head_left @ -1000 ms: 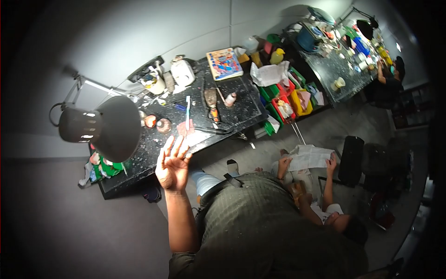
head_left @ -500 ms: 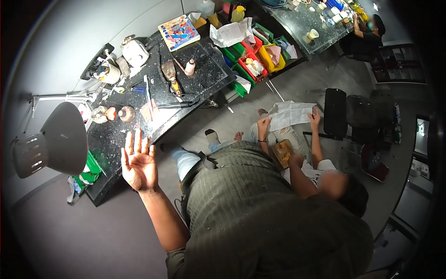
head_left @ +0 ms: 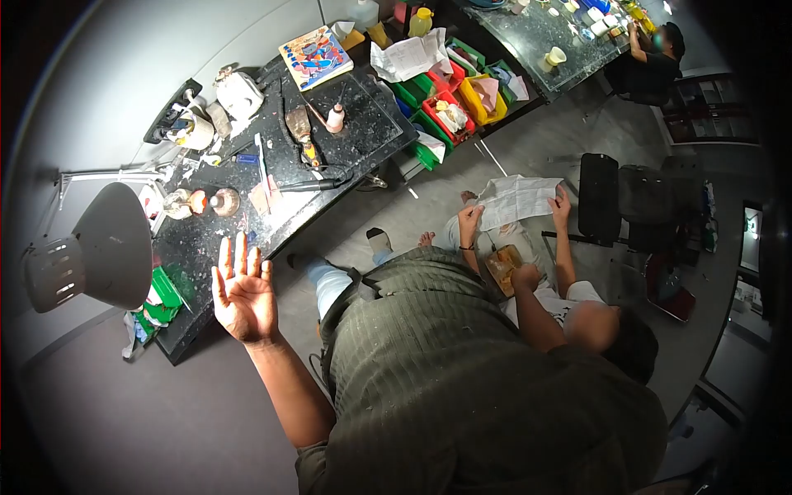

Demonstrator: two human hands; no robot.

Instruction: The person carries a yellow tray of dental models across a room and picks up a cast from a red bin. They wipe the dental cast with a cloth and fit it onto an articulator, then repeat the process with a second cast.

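Note:
My left hand (head_left: 246, 299) is raised at the near edge of the black speckled workbench (head_left: 355, 124), palm up and fingers stretched out, with nothing in it. A round glass jar (head_left: 223, 201) and a pink sponge-like piece (head_left: 265, 196) lie on the bench beyond its fingertips. My right hand (head_left: 525, 279) is closed in a fist at the edge of a flat tan and brown tray-like object (head_left: 503, 268). Whether the fingers grip that object is hidden. Beside it, a seated person (head_left: 569, 318) holds up a creased white sheet (head_left: 518, 203) with both hands.
A grey lamp shade (head_left: 115, 247) hangs at the left. On the bench are a colourful book (head_left: 316, 58), a small bottle (head_left: 335, 118) and a handheld tool (head_left: 302, 136). Coloured bins (head_left: 483, 101) stand beyond. A black chair (head_left: 598, 200) is at right; another person (head_left: 656, 62) sits farther off.
The view has shifted very slightly. My left hand stays raised with its fingers a little closer together; my right fist remains by the tan object.

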